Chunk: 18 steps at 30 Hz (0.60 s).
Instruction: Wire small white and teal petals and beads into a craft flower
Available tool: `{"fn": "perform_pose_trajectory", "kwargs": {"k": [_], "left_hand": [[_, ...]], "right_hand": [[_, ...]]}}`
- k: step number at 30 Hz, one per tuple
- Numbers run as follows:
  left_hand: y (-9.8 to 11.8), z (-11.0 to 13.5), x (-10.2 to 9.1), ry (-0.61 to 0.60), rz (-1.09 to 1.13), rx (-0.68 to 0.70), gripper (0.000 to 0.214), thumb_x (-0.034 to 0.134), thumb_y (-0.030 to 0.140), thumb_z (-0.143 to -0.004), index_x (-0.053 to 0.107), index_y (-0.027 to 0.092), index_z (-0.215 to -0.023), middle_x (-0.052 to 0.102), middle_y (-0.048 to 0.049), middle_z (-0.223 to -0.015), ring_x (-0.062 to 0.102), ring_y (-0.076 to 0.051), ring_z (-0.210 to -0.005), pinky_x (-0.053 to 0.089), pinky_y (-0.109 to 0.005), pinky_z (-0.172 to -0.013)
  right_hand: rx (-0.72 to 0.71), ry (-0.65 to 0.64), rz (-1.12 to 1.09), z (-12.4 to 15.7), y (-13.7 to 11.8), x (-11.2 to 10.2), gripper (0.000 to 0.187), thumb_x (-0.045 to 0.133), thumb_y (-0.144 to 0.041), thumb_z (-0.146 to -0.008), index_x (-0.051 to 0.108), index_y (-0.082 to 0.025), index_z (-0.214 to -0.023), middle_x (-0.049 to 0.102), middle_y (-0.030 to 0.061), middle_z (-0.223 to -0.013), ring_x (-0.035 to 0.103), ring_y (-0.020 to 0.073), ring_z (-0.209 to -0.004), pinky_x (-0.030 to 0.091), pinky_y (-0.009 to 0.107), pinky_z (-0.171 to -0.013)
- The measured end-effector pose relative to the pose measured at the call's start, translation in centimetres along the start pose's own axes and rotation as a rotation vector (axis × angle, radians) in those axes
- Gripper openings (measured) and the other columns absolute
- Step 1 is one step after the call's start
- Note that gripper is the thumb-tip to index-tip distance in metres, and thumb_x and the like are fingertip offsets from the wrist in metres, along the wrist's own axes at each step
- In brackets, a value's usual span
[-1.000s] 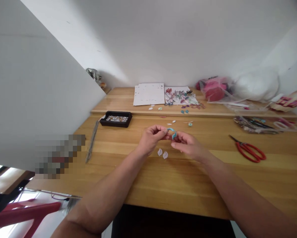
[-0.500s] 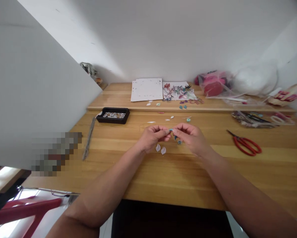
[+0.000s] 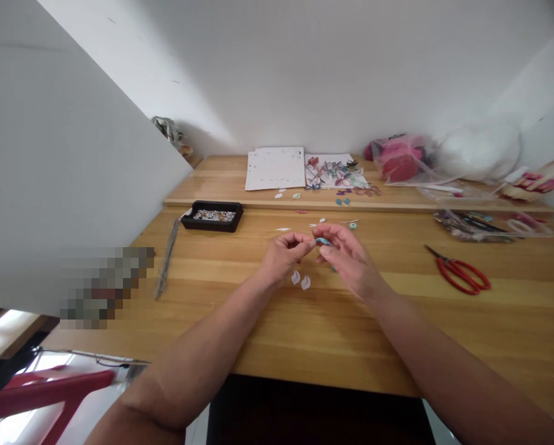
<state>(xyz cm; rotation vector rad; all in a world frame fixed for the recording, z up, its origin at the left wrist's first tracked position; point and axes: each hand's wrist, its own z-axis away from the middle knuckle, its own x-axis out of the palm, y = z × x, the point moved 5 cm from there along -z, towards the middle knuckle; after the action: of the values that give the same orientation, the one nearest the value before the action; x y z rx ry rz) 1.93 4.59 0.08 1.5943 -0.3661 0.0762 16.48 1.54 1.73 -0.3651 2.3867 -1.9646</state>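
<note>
A small blue curved piece (image 3: 322, 241), perhaps a petal, is between my two hands above the table. My left hand (image 3: 288, 254) is closed, thumb and fingertips pinching its left end. My right hand (image 3: 348, 256) has its thumb and bent fingers around the other end, with the fingers a little apart. Just below the hands lie two white leaf-shaped cutouts (image 3: 301, 280). A bit of blue (image 3: 335, 269) shows under my right hand, mostly hidden. Beyond that hand sits a small teal spool (image 3: 353, 225).
Red-handled scissors (image 3: 462, 273) lie at right. A black tray (image 3: 212, 227) of beads stands at left, beside grey wire-like strands (image 3: 167, 259). On the raised back shelf are white sheets (image 3: 275, 167), colourful flower pieces (image 3: 335, 172) and plastic bags (image 3: 401, 164).
My right hand's fingers have lifted and spread, so more of the blue piece shows. The blue item under that hand is now more covered. My left hand keeps its pinch.
</note>
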Motion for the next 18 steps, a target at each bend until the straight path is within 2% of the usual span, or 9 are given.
{"fn": "perform_pose_trajectory", "kwargs": {"k": [2,5,9,13,18], "left_hand": [[0.1,0.0,-0.1,0.025,-0.014,0.030,0.023,0.086,0.036,-0.067,0.073,0.017,-0.071,0.068,-0.0013,-0.074,0.050,-0.007,-0.056,0.041,-0.022,-0.054],[0.2,0.0,-0.1,0.028,-0.001,0.046,0.021,0.085,0.035,-0.068,0.072,0.018,-0.072,0.069,-0.0019,-0.074,0.057,-0.010,-0.062,0.044,-0.024,-0.059],[0.1,0.0,0.0,0.034,0.028,0.038,0.022,0.084,0.034,-0.069,0.071,0.017,-0.071,0.068,-0.0013,-0.071,0.059,-0.011,-0.066,0.044,-0.024,-0.061],[-0.1,0.0,-0.3,0.086,0.011,0.062,0.021,0.083,0.033,-0.070,0.071,0.016,-0.071,0.065,0.0008,-0.071,0.050,-0.007,-0.061,0.039,-0.022,-0.059],[-0.6,-0.1,-0.4,0.050,0.065,0.019,0.022,0.083,0.035,-0.073,0.072,0.016,-0.075,0.069,-0.0012,-0.077,0.056,-0.009,-0.068,0.043,-0.022,-0.063]], "right_hand": [[0.013,-0.011,0.017,0.2,0.3,0.6,0.041,0.075,-0.032,-0.082,0.059,-0.026,-0.118,0.059,0.0077,-0.123,0.061,0.0209,-0.108,0.056,0.033,-0.077],[0.049,0.015,0.014,0.3,0.7,1.3,0.048,0.078,-0.030,-0.078,0.055,-0.026,-0.120,0.061,0.0051,-0.113,0.064,0.0153,-0.084,0.055,0.032,-0.070],[0.071,0.076,0.013,0.5,0.9,1.8,0.045,0.076,-0.034,-0.079,0.056,-0.023,-0.117,0.062,-0.0001,-0.090,0.051,0.0091,-0.058,0.043,0.026,-0.051],[0.098,0.136,0.039,0.7,1.2,1.7,0.036,0.074,-0.041,-0.082,0.059,-0.021,-0.108,0.054,-0.0046,-0.065,0.041,0.0093,-0.053,0.028,0.024,-0.045],[0.148,0.120,0.021,0.8,1.8,1.6,0.039,0.072,-0.049,-0.084,0.056,-0.022,-0.107,0.054,-0.0066,-0.057,0.036,0.0087,-0.047,0.024,0.024,-0.045]]}}
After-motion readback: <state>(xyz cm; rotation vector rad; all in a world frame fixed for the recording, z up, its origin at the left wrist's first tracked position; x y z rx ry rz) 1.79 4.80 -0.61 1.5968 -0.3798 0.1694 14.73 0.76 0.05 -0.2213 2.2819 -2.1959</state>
